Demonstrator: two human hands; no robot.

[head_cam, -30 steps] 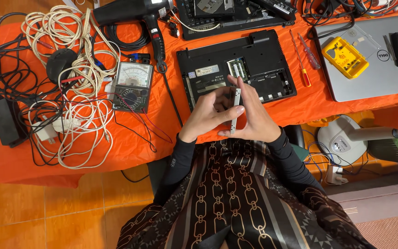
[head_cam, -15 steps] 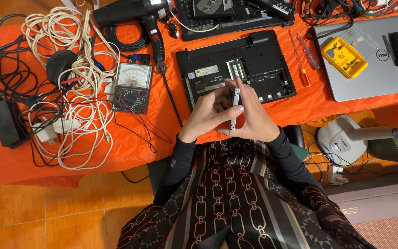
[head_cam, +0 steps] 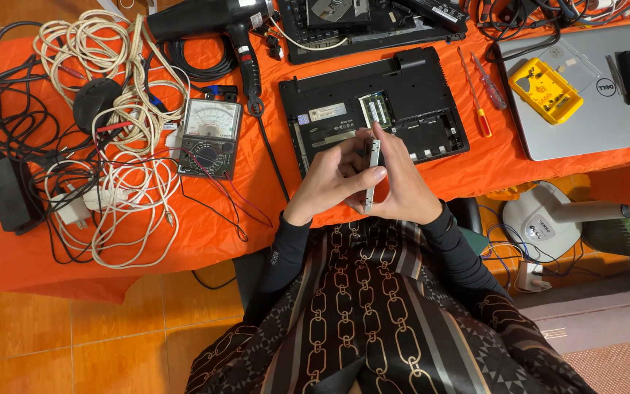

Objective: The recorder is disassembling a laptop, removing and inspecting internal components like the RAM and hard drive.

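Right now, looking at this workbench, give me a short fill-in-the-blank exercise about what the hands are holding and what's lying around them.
1. Both hands, the left hand and the right hand, hold a thin ____-coloured flat part edge-on between them.
2. The table is covered with a cloth of ____ colour.
3. Behind the hands lies a black laptop base turned ____ side up.
4. The analog multimeter lies to the ____ of that laptop base.

Missing words: silver; orange; bottom; left
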